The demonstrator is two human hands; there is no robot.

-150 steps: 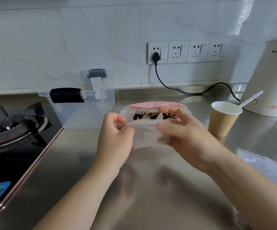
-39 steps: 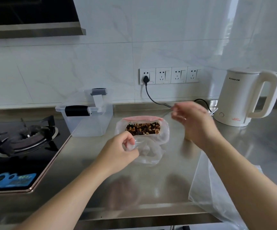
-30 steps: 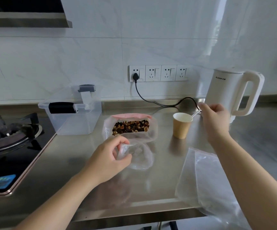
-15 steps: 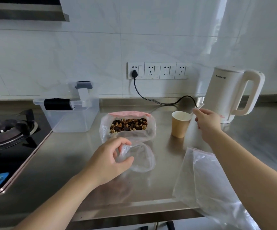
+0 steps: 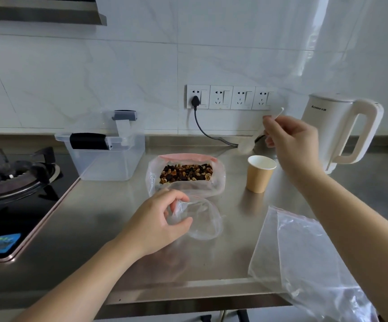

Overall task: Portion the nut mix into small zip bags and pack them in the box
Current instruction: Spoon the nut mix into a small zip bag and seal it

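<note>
An open bag of nut mix (image 5: 186, 174) with a pink top edge stands in the middle of the steel counter. Just in front of it lies a small clear zip bag (image 5: 200, 219); my left hand (image 5: 158, 221) pinches its left rim. My right hand (image 5: 290, 138) is raised above the brown paper cup (image 5: 259, 174) and holds a white plastic spoon (image 5: 248, 145), bowl down and to the left. The clear plastic box (image 5: 109, 156) with a dark handle and grey latch stands open at the back left.
A gas stove (image 5: 13, 180) takes up the left side. A white electric kettle (image 5: 341, 133) stands at the back right, its black cord (image 5: 208, 133) running to the wall sockets. A stack of clear bags (image 5: 304, 263) hangs over the counter's front right edge.
My right hand left the bags, reached to the paper cup, took the spoon by its handle and lifted it out. My left hand has stayed on the small zip bag.
</note>
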